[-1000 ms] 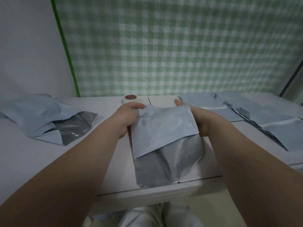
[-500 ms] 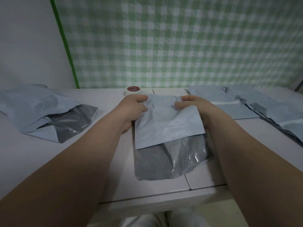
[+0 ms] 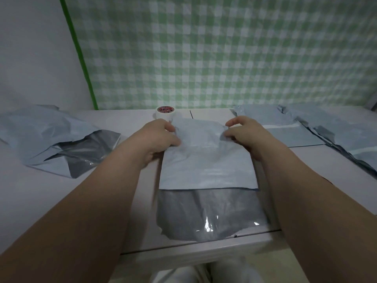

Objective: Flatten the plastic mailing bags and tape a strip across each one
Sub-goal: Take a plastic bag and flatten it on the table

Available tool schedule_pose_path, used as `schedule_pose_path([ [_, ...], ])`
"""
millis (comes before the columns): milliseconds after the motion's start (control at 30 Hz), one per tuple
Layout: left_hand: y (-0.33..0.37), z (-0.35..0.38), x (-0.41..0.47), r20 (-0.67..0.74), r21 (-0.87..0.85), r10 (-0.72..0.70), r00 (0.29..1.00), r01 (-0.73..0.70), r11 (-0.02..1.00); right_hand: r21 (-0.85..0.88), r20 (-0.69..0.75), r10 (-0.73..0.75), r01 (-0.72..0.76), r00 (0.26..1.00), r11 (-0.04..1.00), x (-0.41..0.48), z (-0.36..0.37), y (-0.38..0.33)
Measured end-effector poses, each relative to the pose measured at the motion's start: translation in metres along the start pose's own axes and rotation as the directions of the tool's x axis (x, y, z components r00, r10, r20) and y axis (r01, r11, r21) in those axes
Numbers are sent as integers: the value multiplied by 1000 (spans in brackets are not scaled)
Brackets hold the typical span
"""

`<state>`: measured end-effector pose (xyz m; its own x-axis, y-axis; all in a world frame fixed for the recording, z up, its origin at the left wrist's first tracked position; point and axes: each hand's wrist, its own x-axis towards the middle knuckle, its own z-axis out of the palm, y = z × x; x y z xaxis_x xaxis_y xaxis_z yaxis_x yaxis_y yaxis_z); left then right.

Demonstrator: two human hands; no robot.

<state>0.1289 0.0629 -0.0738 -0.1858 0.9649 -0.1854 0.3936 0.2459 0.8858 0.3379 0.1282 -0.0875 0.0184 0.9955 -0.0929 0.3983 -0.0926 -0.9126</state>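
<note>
Ahead of me, a green-and-white checked cloth (image 3: 224,54) covers most of the back wall, edged on its left by a bright green strip (image 3: 79,56). Left of that strip I see plain white wall (image 3: 34,58). The table (image 3: 30,190) is white, with a thin dark seam (image 3: 142,249) near its front edge. Below it is pale floor (image 3: 289,268). The light is dim.
</note>
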Motion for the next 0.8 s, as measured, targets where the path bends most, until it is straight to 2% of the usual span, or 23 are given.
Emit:
schedule_pose_path([
  [100,0,4,1,-78,52,63,995,-59,997,-53,-92,-97,93,991,994,10,3,4],
  [167,1,4,0,-63,90,72,995,-66,994,-110,-124,-117,104,985,988,16,4,4],
  [367,6,3,-3,-1,147,40,999,-40,988,-118,-167,-43,24,985,993,25,5,1],
  [567,5,2,-2,14,132,-4,1000,3,991,-27,-174,8,-13,985,1000,34,7,-2],
  [667,3,2,0,16,173,3,1000,-5,985,29,-220,-70,78,973,997,36,10,-3],
  [733,0,2,1,11,176,9,1000,-11,984,-31,-246,-142,139,959,990,37,10,-2],
  [800,-1,1,1,5,152,9,1000,-10,988,-117,-266,-166,139,950,983,39,7,0],
])
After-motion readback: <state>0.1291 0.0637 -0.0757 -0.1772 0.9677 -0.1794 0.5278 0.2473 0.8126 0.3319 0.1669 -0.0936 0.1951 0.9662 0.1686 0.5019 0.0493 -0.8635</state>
